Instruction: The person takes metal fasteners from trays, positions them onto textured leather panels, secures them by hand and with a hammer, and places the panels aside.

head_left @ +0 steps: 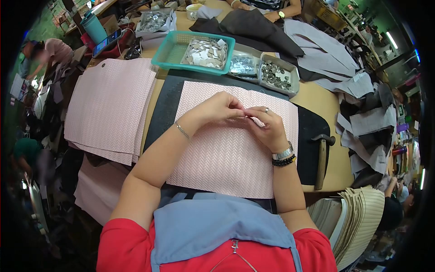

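Note:
A pink sheet with a herringbone pattern [217,154] lies on a black mat [312,154] in front of me. Over its upper middle, my left hand [223,108] and my right hand [268,127] meet at the fingertips. Both hands are pinched around something too small to make out. Beyond the sheet stand a teal basket [163,56] with a bag of small pale pieces [206,53], and a box holding small metal parts [276,75] beside a clear plastic packet [243,64].
A hammer [321,163] lies on the mat at right. Stacked pink sheets [108,104] are at left. Grey and dark pieces [321,50] are heaped at the back right. Across the table sits another person [272,13]. A cup [194,12] and a teal bottle [93,28] stand at the back.

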`<control>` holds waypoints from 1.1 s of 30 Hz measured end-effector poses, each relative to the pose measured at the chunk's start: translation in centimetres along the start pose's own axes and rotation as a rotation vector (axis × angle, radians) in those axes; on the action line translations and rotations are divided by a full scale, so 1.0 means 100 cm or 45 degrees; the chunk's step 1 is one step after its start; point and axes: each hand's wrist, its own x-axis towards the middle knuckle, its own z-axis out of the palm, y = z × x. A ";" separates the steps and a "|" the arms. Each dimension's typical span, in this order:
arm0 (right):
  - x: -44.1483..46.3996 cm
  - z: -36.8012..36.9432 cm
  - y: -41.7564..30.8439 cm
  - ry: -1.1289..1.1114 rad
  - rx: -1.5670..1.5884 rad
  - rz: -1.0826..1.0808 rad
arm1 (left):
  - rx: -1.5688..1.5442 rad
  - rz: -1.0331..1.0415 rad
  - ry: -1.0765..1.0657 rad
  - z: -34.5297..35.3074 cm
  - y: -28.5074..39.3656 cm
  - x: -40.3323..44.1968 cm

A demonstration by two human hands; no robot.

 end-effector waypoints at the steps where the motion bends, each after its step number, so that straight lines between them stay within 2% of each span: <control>1: 0.002 -0.001 0.001 0.024 0.000 0.014 | 0.023 0.037 0.007 0.000 -0.005 0.005; 2: 0.004 -0.001 0.003 0.046 0.000 0.026 | 0.045 0.075 0.016 0.000 -0.009 0.009; 5: 0.015 -0.007 0.020 0.121 0.069 0.318 | 0.960 0.607 0.666 0.009 0.000 0.012; 6: 0.019 -0.008 0.026 0.148 0.101 0.428 | 0.968 0.431 0.653 0.014 -0.001 0.015; 9: 0.021 0.000 0.049 0.243 0.363 0.549 | 1.147 0.335 0.679 0.019 -0.004 0.023; 12: 0.014 0.004 0.058 0.236 0.339 0.555 | 1.114 0.178 0.554 0.013 0.009 0.027; 15: 0.011 0.005 0.055 0.225 0.345 0.549 | 0.654 0.013 0.470 0.002 0.014 0.037; 16: 0.011 0.005 0.054 0.225 0.332 0.519 | 0.535 0.130 0.468 -0.001 0.003 0.043; 19: 0.011 0.003 0.050 0.193 0.287 0.478 | 0.310 0.030 0.400 -0.007 -0.011 0.054; 29: 0.010 0.006 0.049 0.137 0.214 0.426 | 0.145 0.016 0.412 -0.006 -0.021 0.061; 33: 0.011 0.011 0.050 0.161 -0.010 0.287 | 0.158 0.005 0.410 -0.004 -0.014 0.056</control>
